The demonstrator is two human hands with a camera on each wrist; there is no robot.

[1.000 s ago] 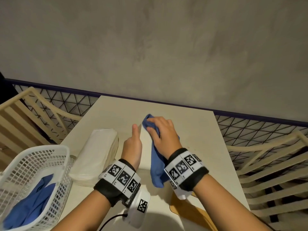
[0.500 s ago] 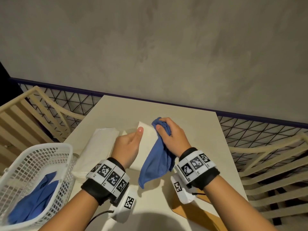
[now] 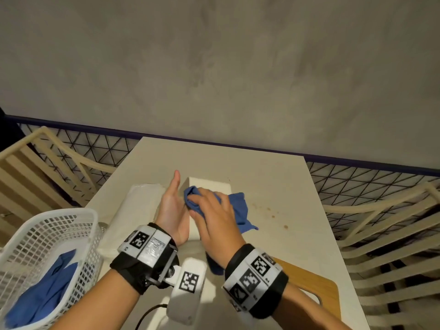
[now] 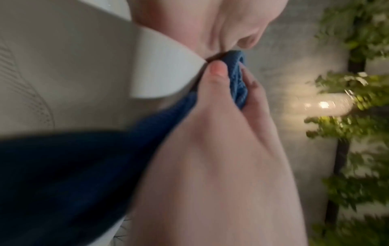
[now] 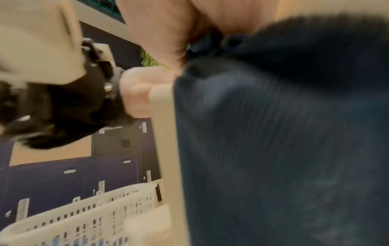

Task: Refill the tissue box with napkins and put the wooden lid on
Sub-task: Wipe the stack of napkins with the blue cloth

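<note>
A white tissue box point(image 3: 214, 184) stands mid-table, mostly covered by my hands. My right hand point(image 3: 204, 206) grips a bunched blue cloth point(image 3: 238, 210) and presses it on the box's top. The left wrist view shows that thumb and fingers pinching the cloth point(image 4: 238, 79) at the box's corner point(image 4: 164, 74). My left hand point(image 3: 175, 198) lies flat against the box's left side, fingers straight, holding nothing. A wrapped pack of white napkins point(image 3: 138, 203) lies left of the box. The wooden lid point(image 3: 312, 284) lies flat near the table's front right, partly under my right wrist.
A white mesh basket point(image 3: 47, 225) holding another blue cloth sits at the table's left front corner. Small brown stains point(image 3: 269, 208) mark the table point(image 3: 273, 177) right of the box. Slatted chairs stand on the left point(image 3: 28, 167) and right point(image 3: 392, 234).
My right hand has carried the blue cloth from the box's right side onto its top, towards the left. My left hand has slid forward along the box's left side.
</note>
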